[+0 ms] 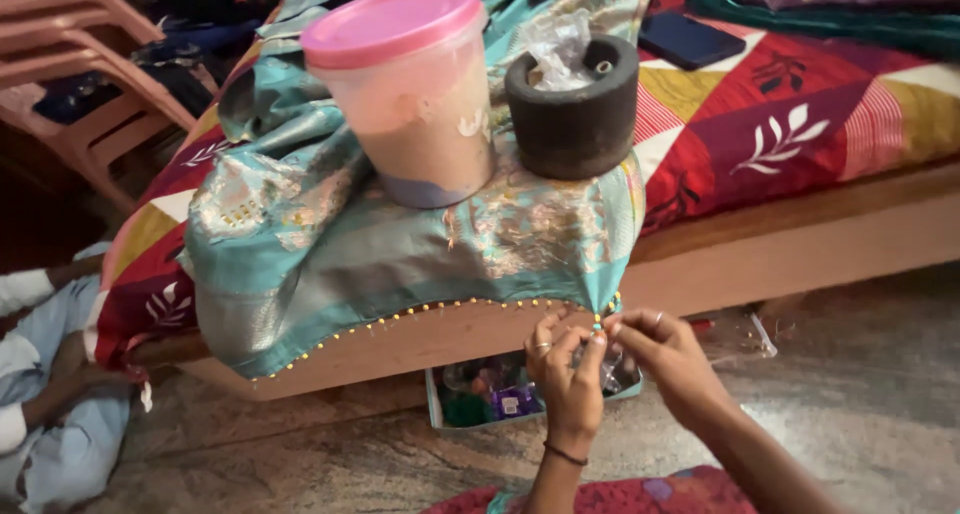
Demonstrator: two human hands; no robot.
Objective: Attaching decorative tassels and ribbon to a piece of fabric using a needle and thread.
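The teal silk cloth with a beaded hem (330, 264) hangs over the edge of the wooden bed (800, 234). On it stand the pink-lidded clear plastic tub (410, 94) on the left and the dark round stone weight (575, 104) just to its right. Behind them, on the patterned bedspread (780, 114), lies a flat dark phone (690, 40). Both hands, the left hand (565, 369) and right hand (665, 359), meet at the hem's right corner, above what seems a small open box of beads (500, 399) on the floor.

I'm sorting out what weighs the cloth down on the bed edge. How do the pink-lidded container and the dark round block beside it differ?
The plastic container is tall, translucent and closed by a pink lid; the dark stone-like block is short, opaque and open-topped, with crumpled clear plastic in its hollow. The container shows pale powdery contents; the block's walls hide its inside. Both are round and stand upright on the teal fabric, side by side.
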